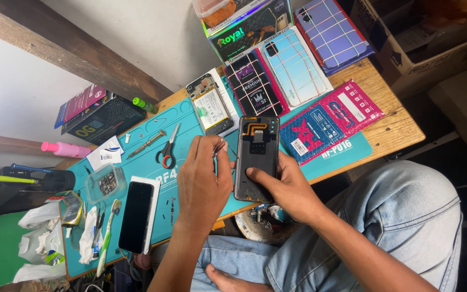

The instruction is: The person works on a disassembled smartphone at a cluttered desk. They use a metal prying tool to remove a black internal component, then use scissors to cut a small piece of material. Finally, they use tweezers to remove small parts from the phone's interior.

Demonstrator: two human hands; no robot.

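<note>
My right hand (285, 186) grips a dark grey opened phone housing (256, 157) from its right side, with the thumb lying across its inner face. An orange flex cable and a small module sit at the housing's top end. My left hand (201, 181) is closed on thin metal tweezers (221, 147), whose tips are beside the housing's upper left edge. Both hands hover over a teal work mat (185, 127) on a wooden table.
Red-handled scissors (167, 151), a small screwdriver (146, 145), a black phone on a white box (136, 216) and a toothbrush (106, 238) lie on the mat. Another opened phone (211, 105) and several packaged phone cases (293, 67) sit farther back. My knee in jeans (385, 216) is at the right.
</note>
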